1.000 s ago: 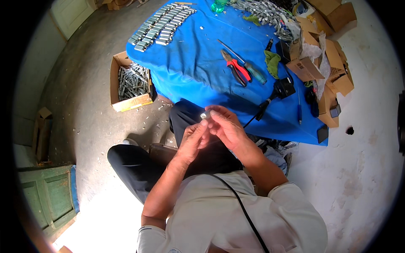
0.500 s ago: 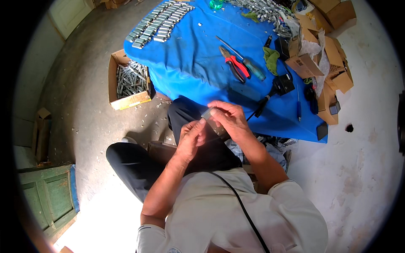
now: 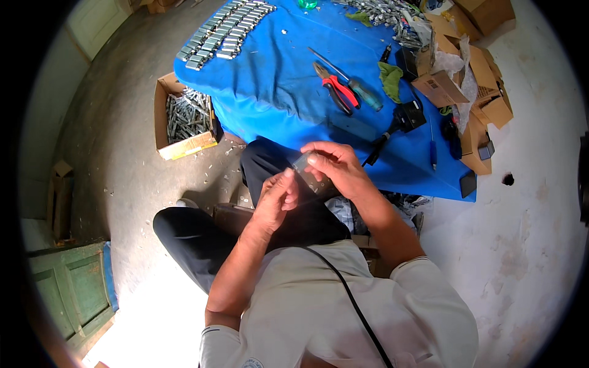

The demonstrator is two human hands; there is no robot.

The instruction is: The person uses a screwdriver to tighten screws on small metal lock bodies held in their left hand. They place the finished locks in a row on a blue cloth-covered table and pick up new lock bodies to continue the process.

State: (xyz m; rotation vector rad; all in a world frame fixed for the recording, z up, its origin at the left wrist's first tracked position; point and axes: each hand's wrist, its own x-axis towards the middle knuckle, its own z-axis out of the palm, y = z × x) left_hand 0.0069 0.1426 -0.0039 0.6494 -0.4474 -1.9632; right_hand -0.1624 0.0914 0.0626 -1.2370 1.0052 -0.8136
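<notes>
Right hand (image 3: 338,168) holds apparently one metal piece (image 3: 300,162).

Left hand (image 3: 276,196) raised: fingers curled, thumb pointing toward the right hand (image 3: 337,165), whose thumb and fingers form a pinch. Both forearms (image 3: 238,270) angle inward and forward, hands near each other.

Small grey piece (image 3: 300,162) in right fingers (image 3: 323,162), left fingers (image 3: 283,182) near, blue cloth (image 3: 270,80) beyond.
</notes>
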